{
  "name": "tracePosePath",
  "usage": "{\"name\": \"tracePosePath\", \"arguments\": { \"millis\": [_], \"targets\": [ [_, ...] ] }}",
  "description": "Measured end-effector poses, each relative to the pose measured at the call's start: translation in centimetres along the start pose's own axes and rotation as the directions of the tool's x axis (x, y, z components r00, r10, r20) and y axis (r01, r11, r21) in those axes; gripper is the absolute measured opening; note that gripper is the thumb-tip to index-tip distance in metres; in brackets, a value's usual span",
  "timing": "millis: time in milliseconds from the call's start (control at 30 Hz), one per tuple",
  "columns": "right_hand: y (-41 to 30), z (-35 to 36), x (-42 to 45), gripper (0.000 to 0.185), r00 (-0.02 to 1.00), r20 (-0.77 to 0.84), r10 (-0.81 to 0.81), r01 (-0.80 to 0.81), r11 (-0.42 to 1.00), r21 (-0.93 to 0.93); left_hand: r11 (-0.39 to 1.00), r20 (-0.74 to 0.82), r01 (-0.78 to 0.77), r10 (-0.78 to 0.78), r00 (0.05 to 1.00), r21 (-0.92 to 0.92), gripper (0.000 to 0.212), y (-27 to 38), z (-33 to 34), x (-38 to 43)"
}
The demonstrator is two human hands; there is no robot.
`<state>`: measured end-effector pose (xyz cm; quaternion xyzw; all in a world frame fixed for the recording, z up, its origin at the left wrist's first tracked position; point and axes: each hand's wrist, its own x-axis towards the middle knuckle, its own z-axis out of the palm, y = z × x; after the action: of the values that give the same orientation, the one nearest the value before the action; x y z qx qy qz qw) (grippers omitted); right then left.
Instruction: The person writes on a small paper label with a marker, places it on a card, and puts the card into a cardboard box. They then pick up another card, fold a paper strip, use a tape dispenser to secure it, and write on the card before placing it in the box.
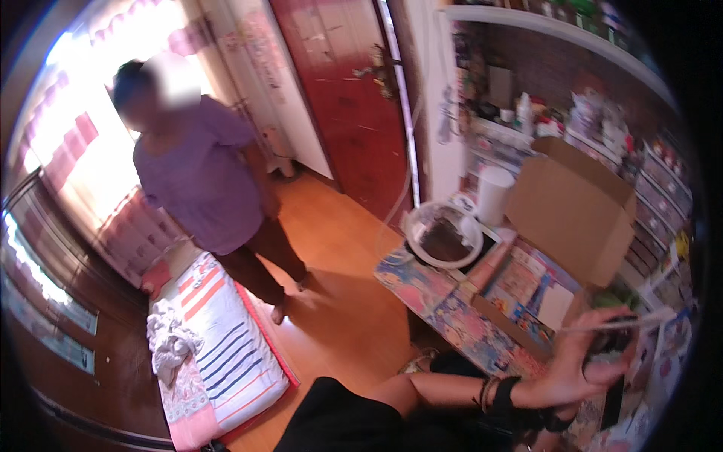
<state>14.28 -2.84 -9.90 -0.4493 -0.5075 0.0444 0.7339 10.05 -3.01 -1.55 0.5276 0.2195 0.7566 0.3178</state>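
Observation:
My left hand [584,359], with dark bands at its wrist, is raised at the right, past the near side of an open cardboard box [573,217]. Its fingers and thumb curve around a dark object [613,339], too blurred to name. A thin pale strip [615,326] crosses in front of the fingers. Below, part of my right forearm [548,438] shows with a black band; the right hand itself is mostly hidden. Colourful printed papers or packets [522,277] and a white card [555,307] lie in the box.
A round white tub [412,248] with dark contents and a white cylinder [495,195] stand on the patterned tabletop [409,279]. Crowded shelves [502,135] rise behind. A person in a purple top [197,169] stands beside a low mattress [240,350], near a red door [344,85].

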Motion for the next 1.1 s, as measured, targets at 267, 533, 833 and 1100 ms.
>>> {"name": "tracePosePath", "arguments": {
  "millis": [267, 533, 833, 1100],
  "targets": [
    [0.5, 1.4, 4.4, 0.033, 0.980, -0.099, -0.173, 0.178, 0.983, 0.047, 0.903, 0.306, -0.144, 0.014, 0.952, 0.405, 0.063, -2.6, -5.2, -1.0],
    [-5.2, -6.0, 11.7, 0.034, 0.748, 0.631, -0.205, 0.387, 0.908, -0.163, 0.922, 0.600, 0.349, -0.376, 0.706, 0.168, 0.033, 3.9, -14.1, 7.7],
    [-5.7, -7.2, 11.6, 0.048, 0.631, 0.766, -0.124, 0.568, 0.746, -0.348, 0.827, 0.868, -0.280, -0.424, 0.259, 0.488, 0.019, 2.6, -6.6, 10.8],
    [-4.2, -11.8, 10.6, 0.066, 0.865, 0.502, -0.016, 0.043, 0.998, -0.042, 0.792, 0.478, 0.557, -0.602, 0.640, 0.251, 0.024, -1.2, -10.9, 9.3]
  ]
}}
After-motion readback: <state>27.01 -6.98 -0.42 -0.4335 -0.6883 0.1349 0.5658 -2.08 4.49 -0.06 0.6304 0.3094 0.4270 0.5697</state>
